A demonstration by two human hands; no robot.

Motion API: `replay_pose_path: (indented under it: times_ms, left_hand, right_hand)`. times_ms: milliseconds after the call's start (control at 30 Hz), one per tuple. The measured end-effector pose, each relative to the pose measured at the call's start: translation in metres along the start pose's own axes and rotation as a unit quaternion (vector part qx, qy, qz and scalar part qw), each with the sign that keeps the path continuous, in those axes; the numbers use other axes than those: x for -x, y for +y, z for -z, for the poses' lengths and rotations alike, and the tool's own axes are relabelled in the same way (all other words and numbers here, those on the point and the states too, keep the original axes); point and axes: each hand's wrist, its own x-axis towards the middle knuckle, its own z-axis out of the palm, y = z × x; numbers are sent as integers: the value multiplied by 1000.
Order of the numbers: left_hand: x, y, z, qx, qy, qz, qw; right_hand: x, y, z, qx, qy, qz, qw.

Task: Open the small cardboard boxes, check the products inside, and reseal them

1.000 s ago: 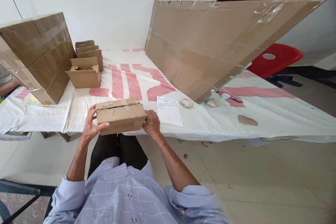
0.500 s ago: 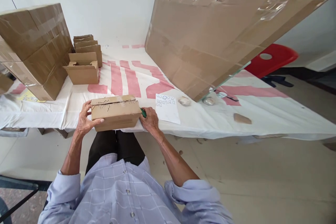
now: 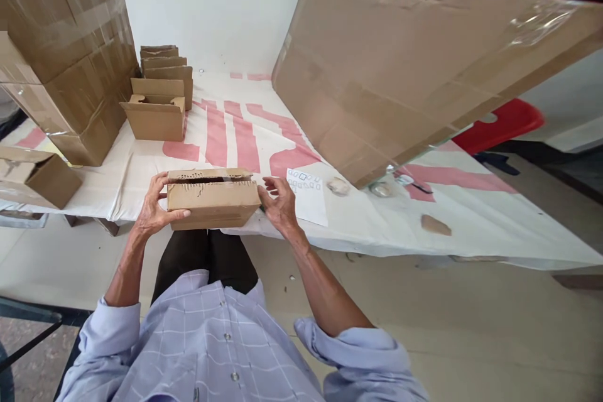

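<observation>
A closed-in cardboard box [image 3: 214, 204] sits at the table's front edge before me. Its top has a ragged, torn seam that gapes open as a dark slit. My left hand [image 3: 154, 207] grips the box's left end, thumb on the front face and fingers behind. At the right end, my right hand [image 3: 281, 206] is beside the box with its fingers apart; a small dark bit shows below its thumb, too hidden to identify. A sheet of paper with drawn shapes [image 3: 311, 201] lies just right of that hand.
Open small boxes [image 3: 155, 120] stand at the back left near a big taped carton stack [image 3: 70, 56]. Another box [image 3: 40, 176] sits far left. A large cardboard sheet [image 3: 377, 69] leans at the back right. A cardboard scrap [image 3: 436, 225] lies on the cloth-covered table.
The box's top seam has parted into a wider gap. My right hand has loosened from the green-handled tool, its fingers now spread. The view has shifted, showing more of the far-left box.
</observation>
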Motion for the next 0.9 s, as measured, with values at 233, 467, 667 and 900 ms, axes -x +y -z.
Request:
replay_pose_path:
  times_ms: [233,467,667,900]
  left_hand:
    - [4,-3,2,12,1,-7,1000]
    - [11,-4,2,8,5,-9,1000]
    - [12,-5,3,23,-25,-17,999]
    - [11,-1,4,5,-37,-31,999]
  right_hand:
    - [-36,-62,22,-55,-58,120,990]
    - [-27,-83,48,-101,-103,98,985]
    - [5,-91,75,-82,-189,164,965]
    - [-12,-93,68,-31,-168,227,959]
